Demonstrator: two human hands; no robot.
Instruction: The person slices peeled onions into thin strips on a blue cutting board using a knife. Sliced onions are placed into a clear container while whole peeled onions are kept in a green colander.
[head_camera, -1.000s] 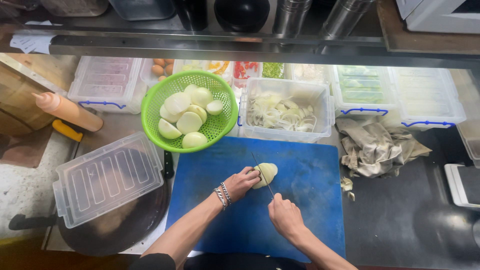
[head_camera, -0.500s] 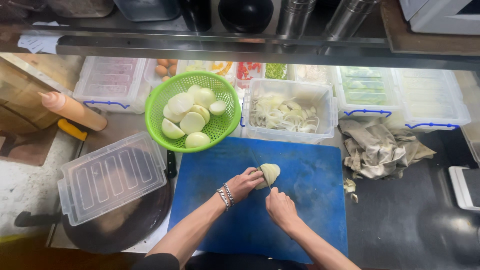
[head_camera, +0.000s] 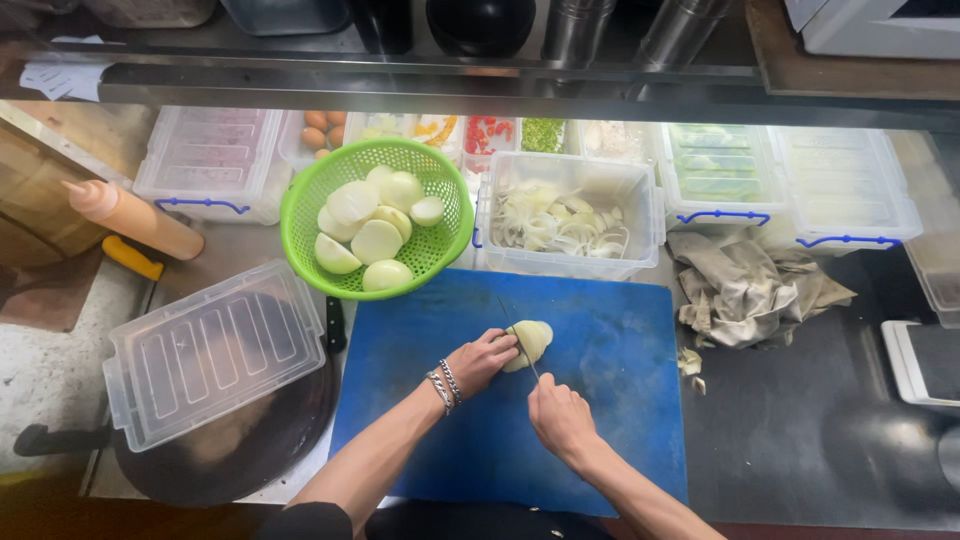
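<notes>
Head view: a peeled onion half (head_camera: 531, 343) is being steadied on the blue cutting board (head_camera: 610, 400) by the left hand (head_camera: 482, 362), its fingers curled onto it. A knife (head_camera: 519, 339) is being gripped in the clenched right hand (head_camera: 562, 418). Fingertips are best being kept tucked back, and slices kept even, like those in the clear tub (head_camera: 566, 215).

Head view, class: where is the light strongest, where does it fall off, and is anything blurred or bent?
Head view: light is strongest on the green basket and tubs under the shelf; the pan and the lower corners sink into shadow; the shelf bows slightly, as from a wide lens; the knife is thin and hard to make out between the left hand and right hand.
</notes>
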